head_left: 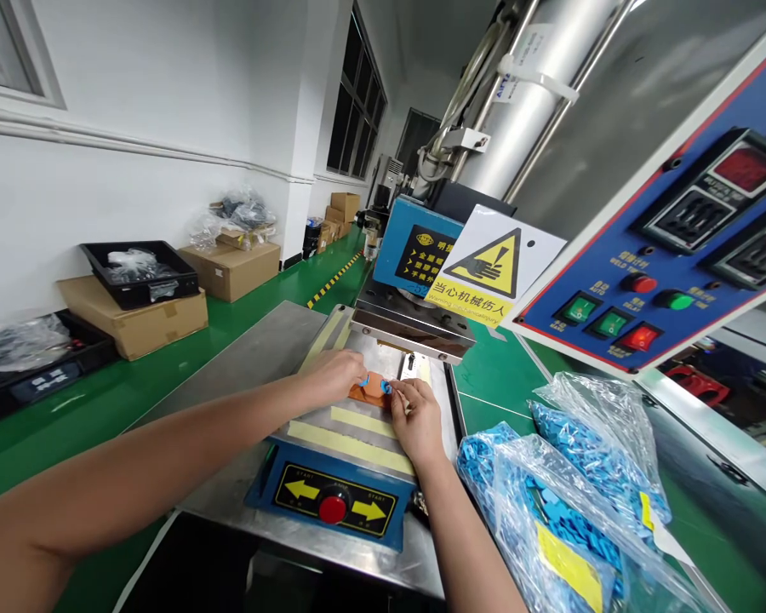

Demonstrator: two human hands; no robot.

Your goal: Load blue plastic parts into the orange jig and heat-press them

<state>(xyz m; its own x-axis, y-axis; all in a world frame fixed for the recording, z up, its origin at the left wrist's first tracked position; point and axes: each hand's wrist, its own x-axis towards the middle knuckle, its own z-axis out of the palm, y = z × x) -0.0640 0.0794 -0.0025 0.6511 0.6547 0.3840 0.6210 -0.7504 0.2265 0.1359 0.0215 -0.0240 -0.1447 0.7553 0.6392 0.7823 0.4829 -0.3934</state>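
Under the press head (414, 328) lies a small orange fixture block (374, 385) on the metal work plate. My left hand (335, 376) reaches in from the left, fingers closed at the block's left end around a small blue plastic piece (363, 380). At the right end my right hand (416, 417) pinches another small blue plastic piece (385, 387) between thumb and fingertips. Both pieces touch or sit right beside the block; the fingers partly cover them, so how they are seated cannot be seen.
A control panel (683, 264) with lit switches and a warning sign (494, 266) hang at the right. Clear bags of blue pieces (549, 511) lie beside the plate. A red button (332, 509) is on the front. Cardboard boxes (233, 268) line the left wall.
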